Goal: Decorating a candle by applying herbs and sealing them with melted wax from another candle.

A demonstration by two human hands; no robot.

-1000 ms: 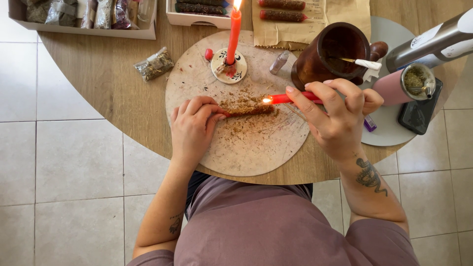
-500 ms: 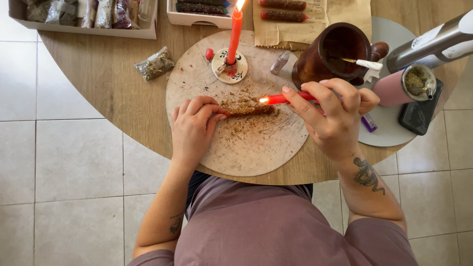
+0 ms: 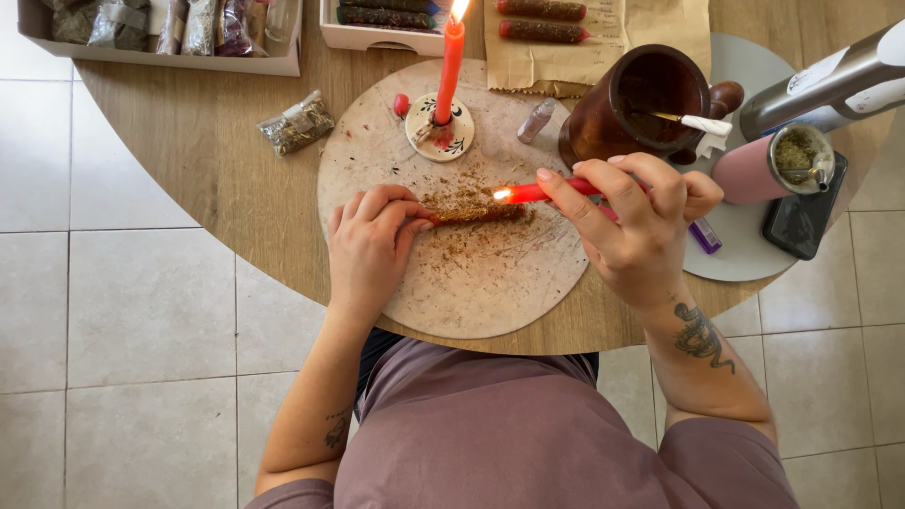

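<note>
My left hand point(image 3: 370, 247) pinched one end of a herb-coated candle point(image 3: 476, 214), which lay flat on the round board point(image 3: 471, 292) and ran out toward three o'clock from my fingertips. My right hand point(image 3: 641, 221) gripped a lit red candle point(image 3: 547, 190) held level, its flame pointing to nine o'clock and standing just above the far end of the coated candle. I could not tell whether the flame touched the coating. Loose crumbled herbs point(image 3: 467, 198) lay scattered on the board around the coated candle.

Hidden or unclear: my right palm covered most of the lit candle's length. The end of the coated candle was concealed under my left fingers. The box of herb packets point(image 3: 160, 28) at eleven o'clock was cut off by the top edge, so I could not count its contents with confidence. The contents of the brown mortar point(image 3: 632, 104) at one o'clock were dark and indistinct.

Count: one upright red candle point(image 3: 451, 71) burning in one painted holder point(image 3: 438, 132) at twelve o'clock; two coated candles on brown paper point(image 3: 542, 21); one loose herb packet point(image 3: 295, 123) on the wooden table point(image 3: 207, 160); one pink cup point(image 3: 778, 160) at two o'clock.
</note>
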